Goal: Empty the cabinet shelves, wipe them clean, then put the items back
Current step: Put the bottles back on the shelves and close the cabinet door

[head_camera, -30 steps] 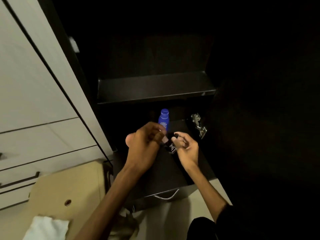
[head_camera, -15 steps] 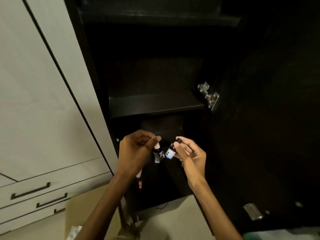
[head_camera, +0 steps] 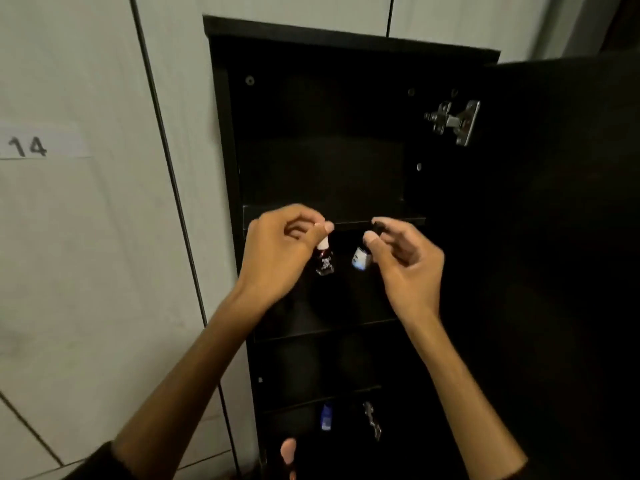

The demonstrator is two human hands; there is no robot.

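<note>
Two small nail polish bottles pinched by their caps before the cabinet's top shelf [head_camera: 398, 220].
My left hand [head_camera: 277, 258] pinches the dark red bottle [head_camera: 324, 261], my right hand [head_camera: 405, 261] the blue-labelled bottle [head_camera: 360, 259]; light, likely glass, slippery.

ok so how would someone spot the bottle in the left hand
Find the open black cabinet, then the two hands raised before its upper shelf. The left hand pinches a dark red bottle by its white cap; the right hand's bottle is white and blue.

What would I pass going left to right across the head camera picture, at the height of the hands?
White panel marked 14 → left hand → dark red nail polish bottle → small blue-labelled bottle → right hand → open black cabinet door.
</note>
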